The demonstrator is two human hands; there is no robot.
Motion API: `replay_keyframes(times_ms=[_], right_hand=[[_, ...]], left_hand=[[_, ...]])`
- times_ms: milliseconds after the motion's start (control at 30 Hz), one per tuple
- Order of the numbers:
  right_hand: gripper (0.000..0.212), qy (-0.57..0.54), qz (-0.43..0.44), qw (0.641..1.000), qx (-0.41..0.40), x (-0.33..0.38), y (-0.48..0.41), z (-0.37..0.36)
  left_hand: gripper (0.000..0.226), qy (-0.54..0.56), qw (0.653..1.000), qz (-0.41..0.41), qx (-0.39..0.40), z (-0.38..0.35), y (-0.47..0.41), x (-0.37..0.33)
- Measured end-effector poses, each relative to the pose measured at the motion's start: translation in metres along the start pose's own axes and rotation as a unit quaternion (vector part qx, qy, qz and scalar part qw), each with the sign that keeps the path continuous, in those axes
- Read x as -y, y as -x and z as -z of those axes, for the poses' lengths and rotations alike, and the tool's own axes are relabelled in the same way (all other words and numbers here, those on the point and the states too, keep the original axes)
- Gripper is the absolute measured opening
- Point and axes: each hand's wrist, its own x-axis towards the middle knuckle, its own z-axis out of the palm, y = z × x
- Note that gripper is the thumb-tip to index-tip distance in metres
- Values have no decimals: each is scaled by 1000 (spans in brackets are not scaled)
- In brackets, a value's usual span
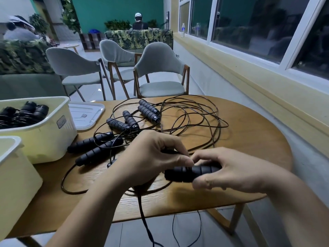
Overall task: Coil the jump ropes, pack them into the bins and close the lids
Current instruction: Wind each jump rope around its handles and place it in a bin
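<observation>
My right hand [226, 168] grips a black ribbed jump rope handle [188, 172] lying sideways just above the table's near edge. My left hand [151, 155] curls round the second handle and cord of the same rope [170, 151], and its thin black cord [144, 216] hangs off the table edge below. Several more black handles [96, 146] lie on the wooden table [249, 139] amid tangled loops of cord [192, 118]. A cream bin [44, 132] at the left holds coiled ropes [23, 113]. A second cream bin [16, 172] stands nearer.
A white bin lid [85, 113] lies flat behind the far bin. Three grey chairs [160, 72] stand beyond the table. A windowed wall [249, 68] runs along the right. Two people sit in the background.
</observation>
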Motion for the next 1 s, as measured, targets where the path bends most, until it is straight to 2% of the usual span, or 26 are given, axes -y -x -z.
replay_keyframes(times_ms=[100, 233, 300, 367, 433, 567, 600, 733, 833, 900, 1000], right_hand=[[46, -11, 32, 998, 61, 5, 3, -2], [35, -129, 89, 985, 72, 7, 11, 3], [39, -207, 105, 971, 57, 4, 13, 6], [51, -265, 120, 956, 38, 1, 14, 8], [62, -304, 137, 943, 8, -3, 14, 9], [79, -363, 162, 914, -80, -7, 11, 12], [81, -379, 170, 904, -104, -7, 11, 13], [65, -409, 185, 871, -200, -9, 7, 16], [58, -391, 167, 866, -263, -13, 5, 18], [53, -346, 140, 871, -319, -14, 4, 18], [51, -282, 116, 877, -371, -14, 1, 14]], left_hand=[[15, 95, 995, -8, 33, 0, -5, 11], [28, 230, 970, 14, 82, -1, -6, 26], [29, 299, 949, 24, 95, -7, -8, 27], [30, 329, 940, 53, 76, -13, -11, 29], [19, 338, 936, 79, 59, -20, -14, 29], [35, 364, 926, 93, 39, -38, -15, 22], [37, 362, 927, 94, 37, -41, -15, 21], [46, 326, 937, 117, 37, -49, -16, 19], [44, 258, 955, 142, 43, -57, -14, 16], [39, 184, 972, 143, 41, -60, -12, 14], [29, 13, 993, 104, 57, -59, -9, 7]])
